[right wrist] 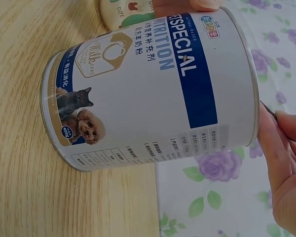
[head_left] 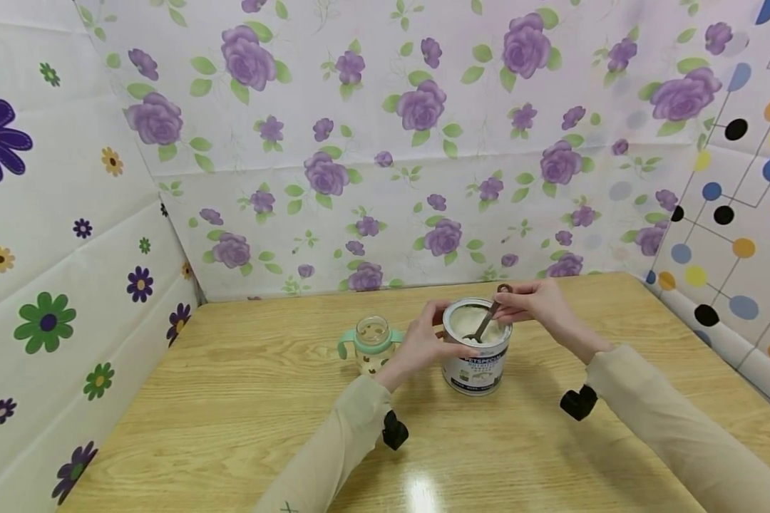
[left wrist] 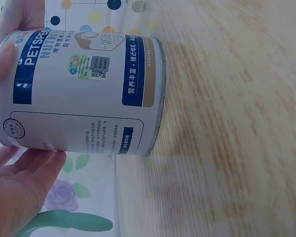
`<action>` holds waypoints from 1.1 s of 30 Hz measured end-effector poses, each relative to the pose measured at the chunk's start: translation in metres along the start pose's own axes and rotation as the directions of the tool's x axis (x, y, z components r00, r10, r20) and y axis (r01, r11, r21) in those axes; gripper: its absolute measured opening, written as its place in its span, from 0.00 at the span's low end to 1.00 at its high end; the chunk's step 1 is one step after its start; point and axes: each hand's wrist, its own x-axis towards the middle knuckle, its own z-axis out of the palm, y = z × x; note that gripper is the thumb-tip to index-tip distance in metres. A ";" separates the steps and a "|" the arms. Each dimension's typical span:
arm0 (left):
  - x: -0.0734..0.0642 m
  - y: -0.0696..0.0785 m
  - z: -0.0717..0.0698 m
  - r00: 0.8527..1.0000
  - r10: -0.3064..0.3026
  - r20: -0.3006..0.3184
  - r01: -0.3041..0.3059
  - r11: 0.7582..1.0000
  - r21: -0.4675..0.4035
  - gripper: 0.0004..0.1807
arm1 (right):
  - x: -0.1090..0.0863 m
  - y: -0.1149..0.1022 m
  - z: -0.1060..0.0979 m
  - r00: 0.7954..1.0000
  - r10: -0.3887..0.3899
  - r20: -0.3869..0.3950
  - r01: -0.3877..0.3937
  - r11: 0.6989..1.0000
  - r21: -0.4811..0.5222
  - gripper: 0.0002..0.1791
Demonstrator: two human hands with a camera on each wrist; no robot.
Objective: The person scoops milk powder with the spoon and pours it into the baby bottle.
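Note:
An uncovered white-and-blue can of pet milk powder [head_left: 473, 372] stands on the wooden table, pale powder [head_left: 468, 318] visible inside. My left hand [head_left: 421, 340] grips the can near its rim, thumb at the front and fingers round the far left side. Between thumb and fingers my right hand [head_left: 534, 305] pinches the handle of a dark spoon [head_left: 490, 318], whose bowl dips into the powder. In the right wrist view, the can's label [right wrist: 153, 74] shows a cat and a dog; the right hand [right wrist: 288, 168] is at the rim there.
Just left of the can stands a lidless clear bottle [head_left: 373, 333] with a mint-green collar and two handles, partly behind the left forearm. Flower-printed cloth [head_left: 327, 214] hangs behind the wooden table [head_left: 244, 399], with a dotted cloth [head_left: 731, 214] at the right.

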 end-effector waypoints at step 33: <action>0.000 0.000 -0.001 1.000 0.014 0.015 -0.014 1.000 -0.020 0.43 | -0.007 -0.005 -0.011 0.985 -0.088 -0.150 0.117 0.975 0.191 0.16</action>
